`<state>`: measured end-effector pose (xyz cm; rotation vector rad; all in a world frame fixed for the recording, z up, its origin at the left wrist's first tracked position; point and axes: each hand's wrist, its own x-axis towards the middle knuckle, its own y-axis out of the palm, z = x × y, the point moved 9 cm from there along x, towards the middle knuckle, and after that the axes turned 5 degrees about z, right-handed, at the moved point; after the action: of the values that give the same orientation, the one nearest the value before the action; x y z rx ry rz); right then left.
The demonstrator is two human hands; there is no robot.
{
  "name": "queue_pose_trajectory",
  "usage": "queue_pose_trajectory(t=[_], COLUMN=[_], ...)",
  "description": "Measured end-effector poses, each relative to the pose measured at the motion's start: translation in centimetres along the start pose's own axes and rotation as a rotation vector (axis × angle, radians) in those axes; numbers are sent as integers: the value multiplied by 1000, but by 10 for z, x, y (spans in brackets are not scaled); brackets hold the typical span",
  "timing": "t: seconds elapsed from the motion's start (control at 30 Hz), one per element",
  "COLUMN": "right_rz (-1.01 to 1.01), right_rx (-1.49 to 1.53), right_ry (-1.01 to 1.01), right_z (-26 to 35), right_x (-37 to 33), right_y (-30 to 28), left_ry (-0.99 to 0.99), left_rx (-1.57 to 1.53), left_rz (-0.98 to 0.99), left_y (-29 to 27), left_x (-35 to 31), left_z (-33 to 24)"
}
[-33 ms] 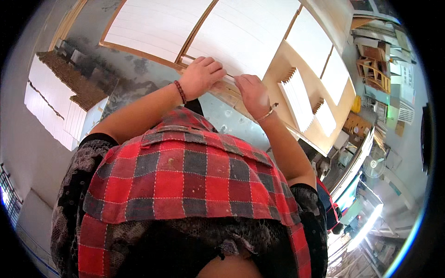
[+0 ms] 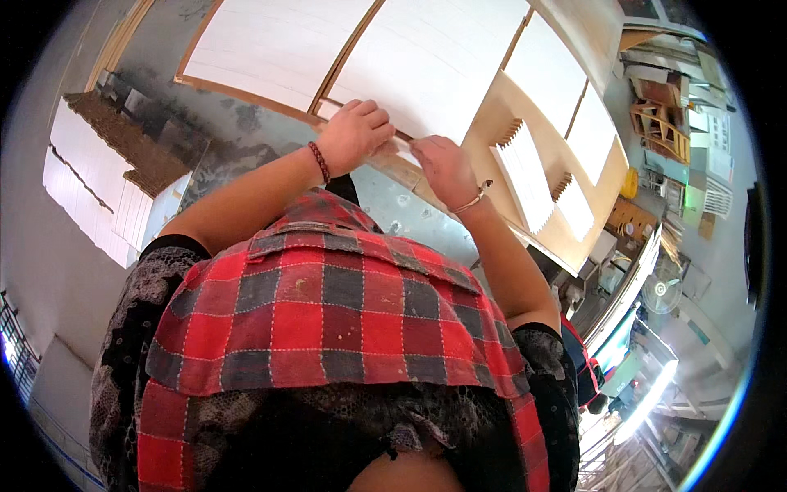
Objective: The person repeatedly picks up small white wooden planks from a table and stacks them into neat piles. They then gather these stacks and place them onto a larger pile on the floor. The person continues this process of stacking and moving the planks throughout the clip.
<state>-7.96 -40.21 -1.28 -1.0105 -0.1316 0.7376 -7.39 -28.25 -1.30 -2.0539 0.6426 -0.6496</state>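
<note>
My left hand [image 2: 357, 138] is closed, its fingers bent over the front edge of a board that carries large white panels [image 2: 426, 57]. My right hand [image 2: 447, 170] is closed too, thumb and fingertips pinched together a little to the right. A narrow white strip [image 2: 405, 152] shows between the two hands, its ends hidden by my fingers. Beside the left hand, a short white piece [image 2: 329, 108] sticks out along the panel edge; whether it belongs to the same strip I cannot tell.
Two stacks of white strips, a longer one [image 2: 526, 179] and a shorter one [image 2: 575, 209], lie on the brown board to the right. White stacked sheets [image 2: 86, 168] stand at the left. A fan [image 2: 661, 289] and wooden chair [image 2: 662, 131] are farther right.
My right hand has shifted very slightly left, and the strip between the hands shows as a wider white patch. My left hand is almost unmoved.
</note>
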Motion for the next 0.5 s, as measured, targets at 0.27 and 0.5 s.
queue_pose_trajectory(t=[0.27, 0.5], right_rz=[-230, 35], right_rx=[-239, 43], right_ry=[-184, -46], right_z=[19, -13], right_x=[21, 29], right_y=[-23, -17], left_ry=[77, -21], left_rx=[93, -2], left_rz=[14, 60], left_y=[-2, -9], left_x=[0, 14], left_z=[-20, -7])
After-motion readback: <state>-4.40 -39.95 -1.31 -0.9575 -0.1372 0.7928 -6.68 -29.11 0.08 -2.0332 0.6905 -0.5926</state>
